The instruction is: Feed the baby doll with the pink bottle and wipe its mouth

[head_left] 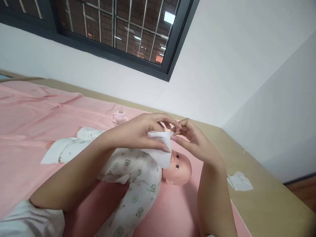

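A baby doll (181,169) lies on its back on a pink sheet, its head to the right, dressed in a white suit (142,187) printed with small green animals. Above its chest and chin, my left hand (153,130) pinches a white tissue (160,153) between thumb and fingers. The tissue hangs down and hides the lower part of the doll's face. Close by on the right, my right hand (189,136) has its thumb and bent fingers closed at the tissue's upper corner. Both hands' fingertips nearly meet over the doll.
Behind my left forearm stands a pink-capped baby bottle (120,117). A crumpled white tissue (240,181) lies on the wooden tabletop (268,200) at the right. The pink sheet (37,108) spreads to the left. A barred window (118,29) is in the white wall behind.
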Demonstrator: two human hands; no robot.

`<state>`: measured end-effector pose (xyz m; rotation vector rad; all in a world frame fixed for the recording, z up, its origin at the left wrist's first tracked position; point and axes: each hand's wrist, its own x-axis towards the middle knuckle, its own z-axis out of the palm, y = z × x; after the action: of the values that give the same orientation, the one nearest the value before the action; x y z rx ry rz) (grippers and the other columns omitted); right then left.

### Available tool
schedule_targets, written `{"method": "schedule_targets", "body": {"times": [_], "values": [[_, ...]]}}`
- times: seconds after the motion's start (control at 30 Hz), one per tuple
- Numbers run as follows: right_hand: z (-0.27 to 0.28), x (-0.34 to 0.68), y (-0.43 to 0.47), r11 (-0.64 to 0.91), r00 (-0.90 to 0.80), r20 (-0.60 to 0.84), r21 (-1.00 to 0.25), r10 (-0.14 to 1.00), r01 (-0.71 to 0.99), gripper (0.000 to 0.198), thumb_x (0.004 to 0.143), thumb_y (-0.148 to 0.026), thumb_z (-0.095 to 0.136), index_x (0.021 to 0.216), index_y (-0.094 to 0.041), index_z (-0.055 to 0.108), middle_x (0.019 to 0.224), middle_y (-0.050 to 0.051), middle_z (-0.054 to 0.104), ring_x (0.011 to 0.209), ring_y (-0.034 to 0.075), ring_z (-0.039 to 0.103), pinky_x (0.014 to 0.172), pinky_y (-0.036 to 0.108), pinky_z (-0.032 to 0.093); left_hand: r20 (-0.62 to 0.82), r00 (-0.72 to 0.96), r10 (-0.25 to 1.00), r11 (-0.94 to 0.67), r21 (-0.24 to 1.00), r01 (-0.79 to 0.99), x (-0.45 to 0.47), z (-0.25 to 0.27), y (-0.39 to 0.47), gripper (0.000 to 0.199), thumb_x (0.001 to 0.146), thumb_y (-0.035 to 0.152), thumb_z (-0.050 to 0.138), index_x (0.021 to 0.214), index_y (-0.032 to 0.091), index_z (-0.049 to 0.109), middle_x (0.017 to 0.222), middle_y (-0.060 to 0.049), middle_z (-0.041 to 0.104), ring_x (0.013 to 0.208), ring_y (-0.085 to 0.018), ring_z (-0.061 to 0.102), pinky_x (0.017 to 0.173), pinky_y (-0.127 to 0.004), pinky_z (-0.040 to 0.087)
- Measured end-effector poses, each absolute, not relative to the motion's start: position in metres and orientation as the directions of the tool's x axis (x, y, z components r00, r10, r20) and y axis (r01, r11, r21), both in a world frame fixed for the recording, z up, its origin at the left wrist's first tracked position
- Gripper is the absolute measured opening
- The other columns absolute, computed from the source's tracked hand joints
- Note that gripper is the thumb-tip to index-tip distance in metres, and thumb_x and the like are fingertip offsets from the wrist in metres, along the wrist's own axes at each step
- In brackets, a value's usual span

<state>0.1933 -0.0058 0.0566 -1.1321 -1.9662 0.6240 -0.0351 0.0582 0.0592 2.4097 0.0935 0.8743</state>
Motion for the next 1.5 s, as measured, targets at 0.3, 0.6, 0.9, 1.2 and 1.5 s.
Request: {"method": "schedule_targets", "body": {"times": [0.3,0.6,0.9,1.2,1.5], "values": [[0.033,0.235,0.043,0.297,-0.130,0.268,-0.839,0.955,0.455,0.030,0.086,-0.048,0.066,0.082,-0.021,0.054,0.089,0.004,0.067,0.089,0.017,0.065,0.091,0.037,0.050,0.306,0.889,0.340,-0.727,0.685,0.042,-0.033,0.053,0.073,0.026,0.083,0.035,0.071,0.069,0.015,0.063,0.069,0.002,0.058,0.065,-0.011,0.054,0.061,-0.023,0.041],[-0.082,0.305,0.102,0.042,0.281,0.162,-0.920,0.946,0.389,0.041,0.064,-0.052,0.076,0.070,-0.020,0.051,0.071,0.000,0.060,0.074,0.016,0.060,0.076,0.032,0.049,0.149,0.958,0.243,-0.841,0.525,0.132,-0.011,0.030,0.091,0.035,0.089,0.039,0.061,0.066,0.017,0.046,0.064,0.004,0.045,0.060,-0.011,0.044,0.058,-0.025,0.032],[-0.126,0.320,0.113,0.043,0.385,0.242,-0.888,0.890,0.458,0.033,0.062,-0.042,0.074,0.079,-0.020,0.056,0.079,0.003,0.066,0.077,0.017,0.060,0.075,0.031,0.049,0.065,0.969,0.238,-0.881,0.435,0.187,0.005,0.014,0.091,0.031,0.087,0.033,0.057,0.067,0.018,0.040,0.066,0.002,0.048,0.062,-0.014,0.044,0.059,-0.028,0.030],[-0.139,0.325,0.121,0.021,0.293,0.226,-0.822,0.929,0.569,0.017,0.071,-0.029,0.063,0.084,-0.018,0.061,0.093,0.006,0.070,0.084,0.017,0.062,0.085,0.033,0.051,-0.001,0.975,0.222,-0.872,0.447,0.200,0.010,0.009,0.083,0.019,0.090,0.031,0.052,0.076,0.018,0.050,0.075,0.000,0.055,0.068,-0.015,0.049,0.060,-0.028,0.032],[-0.134,0.324,0.117,-0.002,0.278,0.219,-0.783,0.935,0.622,0.015,0.076,-0.022,0.053,0.085,-0.018,0.064,0.094,0.006,0.072,0.085,0.016,0.063,0.088,0.032,0.051,0.032,0.984,0.178,-0.855,0.501,0.138,0.013,0.009,0.081,0.015,0.088,0.025,0.053,0.076,0.018,0.054,0.077,0.000,0.058,0.069,-0.015,0.051,0.061,-0.027,0.034]]}}
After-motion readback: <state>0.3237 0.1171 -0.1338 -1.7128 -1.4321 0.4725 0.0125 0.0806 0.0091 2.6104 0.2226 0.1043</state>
